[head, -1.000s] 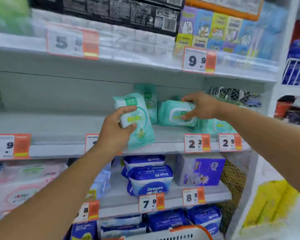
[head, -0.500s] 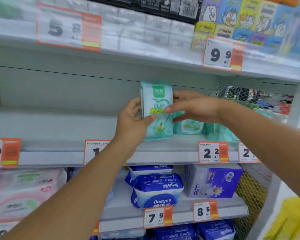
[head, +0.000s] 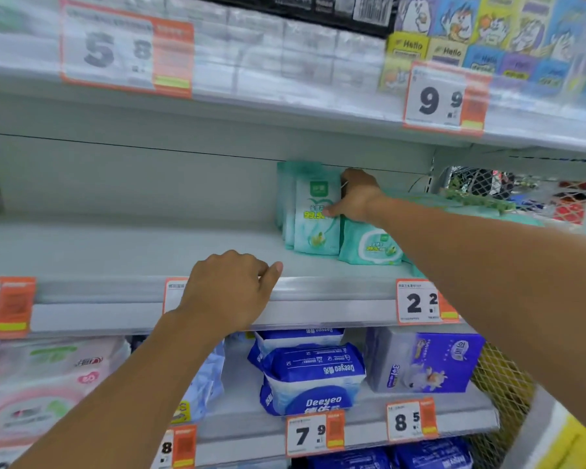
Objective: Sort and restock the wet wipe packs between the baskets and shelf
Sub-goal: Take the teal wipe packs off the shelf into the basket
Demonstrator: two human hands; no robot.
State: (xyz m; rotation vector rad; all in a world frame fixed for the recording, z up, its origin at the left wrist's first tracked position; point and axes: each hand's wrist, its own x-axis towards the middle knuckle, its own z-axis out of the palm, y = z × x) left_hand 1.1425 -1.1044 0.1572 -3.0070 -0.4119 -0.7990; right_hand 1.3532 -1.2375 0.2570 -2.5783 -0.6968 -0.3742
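Upper shelf: price tag "5.8" (head: 126,50) before white wrapped packs (head: 281,52); price tag "9.9" (head: 445,99) before colourful "Hello" cartoon boxes (head: 481,35). Lower shelf: blue "Deeyeo" packs (head: 313,380) above tag "7.9" (head: 315,433), purple box (head: 427,362) above tag "8.5" (head: 411,419), pink-and-white packs (head: 44,377) at left. Wire mesh panel (head: 501,384) at right.

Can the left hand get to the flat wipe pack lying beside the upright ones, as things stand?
Probably not cleanly. The left hand rests at the shelf edge, holding nothing, but the right hand and forearm cross above the flat pack while steadying the upright packs.
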